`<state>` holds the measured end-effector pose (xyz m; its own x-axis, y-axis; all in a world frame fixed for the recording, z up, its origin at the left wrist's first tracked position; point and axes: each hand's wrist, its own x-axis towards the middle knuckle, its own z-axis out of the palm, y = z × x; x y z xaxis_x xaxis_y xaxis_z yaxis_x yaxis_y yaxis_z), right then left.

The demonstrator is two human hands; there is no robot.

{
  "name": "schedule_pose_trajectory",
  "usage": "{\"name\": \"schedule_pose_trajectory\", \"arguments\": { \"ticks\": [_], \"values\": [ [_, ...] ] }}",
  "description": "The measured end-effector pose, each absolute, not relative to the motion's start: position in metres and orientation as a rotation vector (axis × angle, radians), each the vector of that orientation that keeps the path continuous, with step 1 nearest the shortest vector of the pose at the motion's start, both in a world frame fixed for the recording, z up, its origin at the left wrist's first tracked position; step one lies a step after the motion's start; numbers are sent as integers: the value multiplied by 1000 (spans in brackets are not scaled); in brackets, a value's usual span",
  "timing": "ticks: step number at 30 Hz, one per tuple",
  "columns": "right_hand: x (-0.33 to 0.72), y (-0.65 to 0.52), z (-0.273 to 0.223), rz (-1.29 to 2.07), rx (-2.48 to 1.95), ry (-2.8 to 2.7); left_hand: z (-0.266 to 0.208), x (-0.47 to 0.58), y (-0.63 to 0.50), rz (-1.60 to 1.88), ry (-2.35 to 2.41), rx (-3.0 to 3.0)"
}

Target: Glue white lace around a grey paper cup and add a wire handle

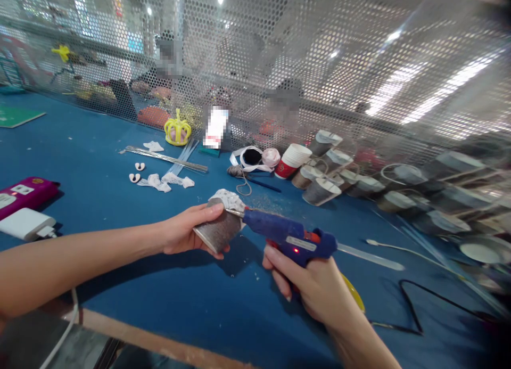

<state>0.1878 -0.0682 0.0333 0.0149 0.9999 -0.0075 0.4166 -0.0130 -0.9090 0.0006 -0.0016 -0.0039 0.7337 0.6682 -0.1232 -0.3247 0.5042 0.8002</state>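
My left hand (191, 228) is closed around a grey covered cup (221, 231), tilted, with crumpled white material (228, 198) at its far end. In my right hand (309, 284) is a blue hot glue gun (279, 231), its small red light lit and a clear glue stick poking out of its back. The metal nozzle touches or nearly touches the cup near its white end; the exact contact is too small to tell. Beyond my left hand lie scraps of white fabric (159, 182) and two small black-and-white pieces (138, 172).
Several grey covered cups (322, 192) crowd the right side, beside stacked paper cups (293, 160). A yellow crown (178, 130), metal rods (167, 158) and a phone (215, 128) sit toward the perforated screen (255, 55). A purple power strip (34, 193) is left; a black cable (413, 310) bends at right.
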Motion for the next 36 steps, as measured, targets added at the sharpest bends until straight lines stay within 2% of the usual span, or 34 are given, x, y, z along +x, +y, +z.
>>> {"name": "schedule_pose_trajectory", "arguments": {
  "ticks": [36],
  "values": [
    [190,-67,32,1004,-1476,-1496,-9,0,-1,681,400,909]
  ]
}}
